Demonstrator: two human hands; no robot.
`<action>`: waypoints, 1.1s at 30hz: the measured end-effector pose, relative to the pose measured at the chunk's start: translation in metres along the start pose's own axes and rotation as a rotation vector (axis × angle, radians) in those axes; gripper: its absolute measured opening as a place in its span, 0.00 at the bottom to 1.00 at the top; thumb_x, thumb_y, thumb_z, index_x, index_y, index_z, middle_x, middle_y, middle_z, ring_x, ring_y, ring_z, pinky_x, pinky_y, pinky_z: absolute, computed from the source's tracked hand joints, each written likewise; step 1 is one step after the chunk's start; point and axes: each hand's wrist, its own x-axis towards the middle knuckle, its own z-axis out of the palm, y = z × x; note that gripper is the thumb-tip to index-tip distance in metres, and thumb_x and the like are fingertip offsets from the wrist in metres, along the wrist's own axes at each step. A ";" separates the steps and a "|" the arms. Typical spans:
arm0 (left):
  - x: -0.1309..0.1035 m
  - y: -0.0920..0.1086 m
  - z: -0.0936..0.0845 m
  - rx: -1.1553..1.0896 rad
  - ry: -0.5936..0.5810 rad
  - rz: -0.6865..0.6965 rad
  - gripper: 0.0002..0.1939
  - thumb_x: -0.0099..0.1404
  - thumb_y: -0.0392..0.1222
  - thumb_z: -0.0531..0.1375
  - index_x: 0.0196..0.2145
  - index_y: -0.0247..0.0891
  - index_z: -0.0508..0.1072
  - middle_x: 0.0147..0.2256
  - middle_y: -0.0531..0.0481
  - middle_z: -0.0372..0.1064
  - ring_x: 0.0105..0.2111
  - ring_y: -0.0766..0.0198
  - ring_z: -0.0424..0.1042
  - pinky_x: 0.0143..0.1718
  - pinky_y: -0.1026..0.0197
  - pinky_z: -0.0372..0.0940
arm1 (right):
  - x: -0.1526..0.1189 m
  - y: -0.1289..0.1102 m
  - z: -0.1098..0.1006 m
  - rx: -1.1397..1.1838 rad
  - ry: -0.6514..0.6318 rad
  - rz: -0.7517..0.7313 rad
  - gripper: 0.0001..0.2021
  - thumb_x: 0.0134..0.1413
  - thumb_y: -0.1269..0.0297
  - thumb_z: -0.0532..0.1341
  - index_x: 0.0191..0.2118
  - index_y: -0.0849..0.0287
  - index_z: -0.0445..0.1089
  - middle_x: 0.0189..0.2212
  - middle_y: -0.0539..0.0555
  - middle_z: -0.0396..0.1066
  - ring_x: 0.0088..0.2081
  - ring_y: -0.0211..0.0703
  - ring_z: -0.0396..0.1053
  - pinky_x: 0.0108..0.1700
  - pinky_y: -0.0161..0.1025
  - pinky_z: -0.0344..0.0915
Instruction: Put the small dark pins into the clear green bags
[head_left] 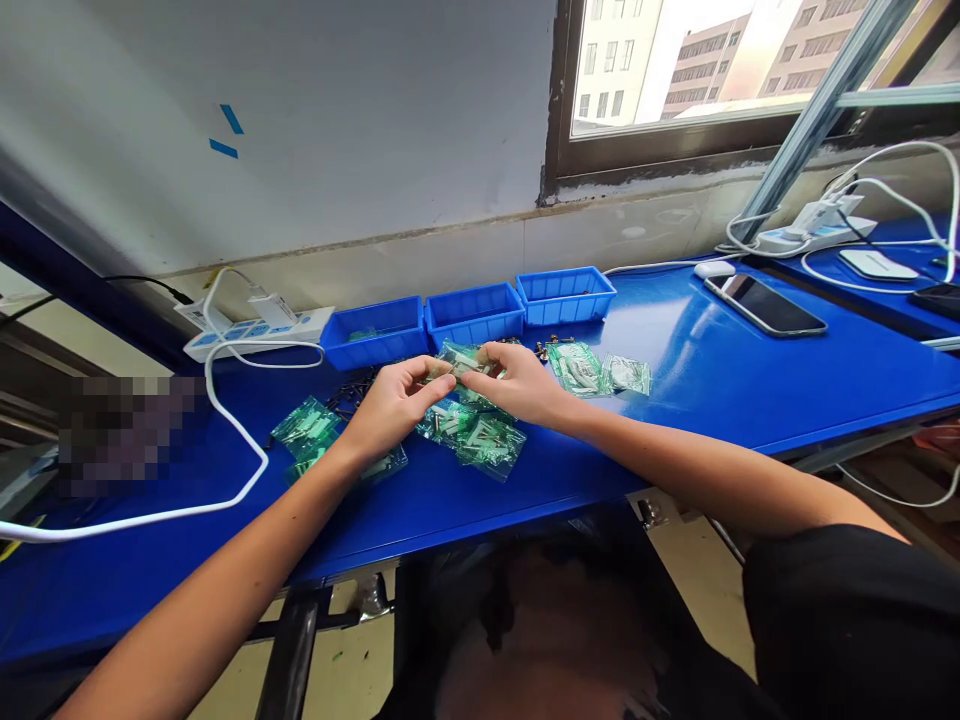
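Between my hands is a small clear-green plastic bag with pale parts inside. My left hand pinches its left side with thumb and fingers. On the other side, my right hand grips it the same way, the two thumbs almost touching. Just below lie more filled green bags with white pieces and screws in them. Another group of green bags rests left of my left wrist, partly hidden by the forearm. Dark screws are scattered behind my left hand.
Three blue bins stand along the wall: left, middle and right. Green bags lie right of my hands. A phone rests farther right. A white cable runs from a power strip across the blue table.
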 end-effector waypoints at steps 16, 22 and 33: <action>0.000 0.001 -0.005 0.072 0.029 -0.018 0.16 0.50 0.50 0.60 0.30 0.34 0.72 0.24 0.52 0.65 0.23 0.68 0.59 0.24 0.66 0.54 | 0.000 0.003 0.000 0.057 -0.009 -0.042 0.10 0.48 0.61 0.58 0.23 0.59 0.58 0.19 0.44 0.56 0.22 0.30 0.53 0.25 0.32 0.51; 0.000 0.001 -0.003 0.082 0.056 0.005 0.14 0.50 0.49 0.59 0.28 0.34 0.71 0.22 0.54 0.62 0.21 0.69 0.57 0.24 0.66 0.52 | 0.000 0.004 0.001 0.046 -0.032 -0.012 0.10 0.48 0.61 0.58 0.24 0.59 0.58 0.20 0.44 0.56 0.23 0.31 0.53 0.25 0.33 0.51; 0.003 -0.004 0.000 0.046 0.133 0.014 0.14 0.48 0.50 0.60 0.28 0.35 0.68 0.23 0.54 0.64 0.22 0.69 0.59 0.24 0.66 0.55 | 0.000 0.003 0.001 0.006 -0.050 -0.038 0.12 0.49 0.63 0.57 0.21 0.57 0.53 0.19 0.43 0.52 0.23 0.31 0.50 0.25 0.33 0.48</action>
